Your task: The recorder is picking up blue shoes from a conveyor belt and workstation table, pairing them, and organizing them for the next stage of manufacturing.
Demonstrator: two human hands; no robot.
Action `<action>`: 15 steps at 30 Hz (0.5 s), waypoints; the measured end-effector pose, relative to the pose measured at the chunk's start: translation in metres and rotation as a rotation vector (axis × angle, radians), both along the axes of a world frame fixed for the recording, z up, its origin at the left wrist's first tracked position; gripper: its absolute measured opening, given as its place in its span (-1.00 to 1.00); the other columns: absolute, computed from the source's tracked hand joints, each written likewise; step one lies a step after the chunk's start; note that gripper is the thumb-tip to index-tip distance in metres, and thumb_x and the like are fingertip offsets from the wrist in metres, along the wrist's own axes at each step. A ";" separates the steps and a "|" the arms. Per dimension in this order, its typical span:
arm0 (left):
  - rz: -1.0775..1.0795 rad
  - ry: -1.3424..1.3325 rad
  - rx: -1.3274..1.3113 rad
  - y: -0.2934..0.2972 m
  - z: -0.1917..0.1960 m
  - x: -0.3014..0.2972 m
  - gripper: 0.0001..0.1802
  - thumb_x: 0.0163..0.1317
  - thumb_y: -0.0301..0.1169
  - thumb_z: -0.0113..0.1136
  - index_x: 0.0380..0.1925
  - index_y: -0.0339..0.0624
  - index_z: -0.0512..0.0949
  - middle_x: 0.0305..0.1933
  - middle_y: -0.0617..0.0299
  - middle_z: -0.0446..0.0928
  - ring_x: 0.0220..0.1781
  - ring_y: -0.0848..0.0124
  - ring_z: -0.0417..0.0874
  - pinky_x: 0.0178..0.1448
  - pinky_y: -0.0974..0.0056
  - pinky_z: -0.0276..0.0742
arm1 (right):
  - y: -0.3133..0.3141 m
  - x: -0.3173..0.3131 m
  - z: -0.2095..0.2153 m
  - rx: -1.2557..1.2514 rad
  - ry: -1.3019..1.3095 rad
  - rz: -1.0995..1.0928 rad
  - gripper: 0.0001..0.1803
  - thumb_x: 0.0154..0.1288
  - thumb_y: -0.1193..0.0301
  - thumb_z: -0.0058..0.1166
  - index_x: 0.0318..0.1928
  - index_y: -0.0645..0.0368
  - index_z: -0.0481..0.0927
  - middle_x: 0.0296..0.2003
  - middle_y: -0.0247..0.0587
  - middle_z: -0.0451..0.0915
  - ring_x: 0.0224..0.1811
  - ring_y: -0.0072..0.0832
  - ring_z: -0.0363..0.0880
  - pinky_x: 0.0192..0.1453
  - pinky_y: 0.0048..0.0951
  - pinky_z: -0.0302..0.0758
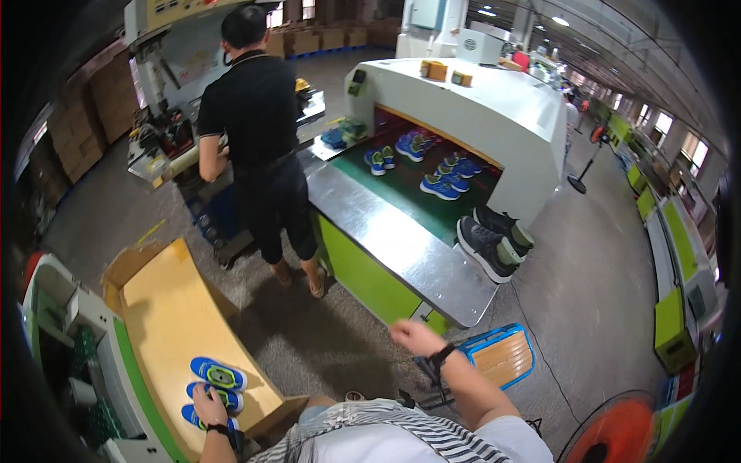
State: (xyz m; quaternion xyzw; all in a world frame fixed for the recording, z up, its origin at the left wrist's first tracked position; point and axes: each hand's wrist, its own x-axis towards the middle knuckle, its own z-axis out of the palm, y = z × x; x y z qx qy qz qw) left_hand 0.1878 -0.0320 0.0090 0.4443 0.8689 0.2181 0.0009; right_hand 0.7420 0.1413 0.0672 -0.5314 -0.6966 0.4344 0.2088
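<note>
Three blue shoes (231, 399) lie by the yellow bench's (174, 297) near end; the left hand (209, 407) partly hides two, whether its fingers pinch one I cannot tell. The right hand (417, 338) is blurred, its fingers unreadable. Two black shoes (482, 248) stand at the metal bench's (386, 231) right end.

On the tan worktable (170, 301), free room stretches beyond the blue sneakers (220, 373) for the left hand (210, 407); the closely set sneakers block a low pass across its near end. Ahead of the right hand (417, 338), the steel tabletop (374, 224) leaves a lane alongside the green conveyor belt (409, 207). Black sneakers (482, 251) obstruct its right end; a co-worker (255, 123) stands by its left. The white hood (494, 112) limits height over the belt's far part.
</note>
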 end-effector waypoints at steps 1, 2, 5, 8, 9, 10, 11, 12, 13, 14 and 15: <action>-0.019 -0.017 0.005 0.005 -0.002 0.001 -0.72 0.30 -0.33 0.06 -0.08 -0.28 0.49 0.08 -0.05 0.51 0.14 -0.03 0.50 0.20 0.00 0.42 | 0.017 -0.005 0.051 0.207 -0.065 0.011 -0.69 0.33 0.30 0.09 -0.01 0.19 0.61 -0.18 0.02 0.66 -0.12 -0.16 0.64 -0.02 -0.28 0.54; -0.019 -0.017 0.003 0.008 -0.003 0.004 -0.71 0.30 -0.33 0.06 -0.08 -0.27 0.50 0.08 -0.04 0.51 0.15 -0.02 0.50 0.20 0.01 0.42 | 0.029 -0.010 0.102 0.389 -0.028 0.004 -0.73 0.34 0.33 0.08 -0.03 0.20 0.61 -0.18 0.06 0.64 -0.14 -0.13 0.63 -0.02 -0.28 0.53; 0.025 0.010 0.003 -0.001 -0.001 0.001 -0.70 0.30 -0.32 0.05 -0.06 -0.26 0.51 0.10 -0.02 0.51 0.16 0.00 0.50 0.20 0.01 0.42 | 0.018 -0.038 0.255 0.726 0.374 0.017 -0.79 0.25 0.54 0.14 -0.09 0.25 0.62 -0.29 -0.12 0.65 -0.27 -0.35 0.60 -0.11 -0.38 0.50; 0.020 -0.012 0.027 0.003 0.001 0.007 -0.70 0.31 -0.32 0.04 -0.06 -0.25 0.51 0.11 -0.03 0.51 0.17 -0.01 0.50 0.20 0.01 0.43 | -0.030 -0.032 0.339 0.856 0.784 0.217 -0.83 0.19 0.64 0.12 -0.18 0.30 0.64 -0.36 -0.16 0.62 -0.32 -0.41 0.58 -0.18 -0.45 0.49; 0.010 -0.018 0.032 0.009 0.000 0.011 -0.70 0.30 -0.31 0.05 -0.06 -0.25 0.51 0.12 -0.04 0.50 0.17 -0.01 0.50 0.21 0.00 0.43 | -0.048 -0.025 0.365 0.697 0.904 0.549 -0.92 0.25 0.51 0.08 -0.26 0.22 0.60 -0.45 -0.08 0.59 -0.44 -0.35 0.54 -0.26 -0.34 0.53; 0.057 -0.006 0.014 -0.006 0.001 0.004 -0.71 0.30 -0.31 0.05 -0.07 -0.25 0.51 0.11 -0.03 0.51 0.17 -0.01 0.50 0.20 0.00 0.43 | -0.041 -0.028 0.368 0.483 1.051 0.913 -0.88 0.31 0.39 0.04 -0.34 0.14 0.56 -0.53 -0.01 0.56 -0.56 -0.30 0.51 -0.34 -0.23 0.57; 0.030 -0.027 0.027 0.006 0.001 0.011 -0.71 0.30 -0.31 0.06 -0.07 -0.25 0.51 0.11 -0.03 0.51 0.17 0.00 0.50 0.20 0.00 0.43 | -0.055 -0.039 0.375 0.732 1.108 0.957 -0.84 0.34 0.37 0.02 -0.39 0.14 0.50 -0.54 0.01 0.54 -0.59 -0.28 0.48 -0.36 -0.17 0.56; 0.031 -0.028 0.036 0.010 0.001 0.013 -0.71 0.30 -0.31 0.06 -0.07 -0.25 0.51 0.11 -0.03 0.51 0.17 0.00 0.50 0.20 0.00 0.43 | -0.061 -0.057 0.371 0.971 1.180 1.008 -0.78 0.38 0.36 0.00 -0.43 0.14 0.44 -0.54 0.04 0.53 -0.63 -0.25 0.46 -0.38 -0.11 0.55; 0.036 -0.009 0.038 0.004 0.002 0.012 -0.71 0.29 -0.32 0.06 -0.08 -0.25 0.51 0.09 -0.04 0.51 0.16 -0.01 0.51 0.19 0.00 0.44 | -0.062 -0.073 0.366 0.963 1.194 1.028 -0.78 0.38 0.36 0.00 -0.43 0.14 0.44 -0.54 0.04 0.53 -0.63 -0.25 0.46 -0.38 -0.11 0.55; 0.047 0.010 0.040 -0.005 0.002 0.010 -0.72 0.28 -0.32 0.06 -0.09 -0.25 0.51 0.07 -0.04 0.52 0.14 -0.02 0.51 0.17 0.01 0.45 | -0.061 -0.089 0.361 1.054 1.282 1.022 -0.86 0.35 0.45 0.03 -0.10 0.11 0.50 -0.56 -0.03 0.52 -0.66 -0.36 0.39 -0.45 -0.27 0.45; 0.056 0.002 0.052 -0.006 0.003 0.012 -0.72 0.28 -0.32 0.06 -0.09 -0.25 0.51 0.07 -0.04 0.52 0.14 -0.02 0.51 0.17 0.01 0.45 | -0.066 -0.094 0.357 1.156 1.345 1.008 -0.55 0.32 0.54 0.06 0.23 0.08 0.56 -0.58 -0.09 0.51 -0.69 -0.48 0.32 -0.52 -0.42 0.34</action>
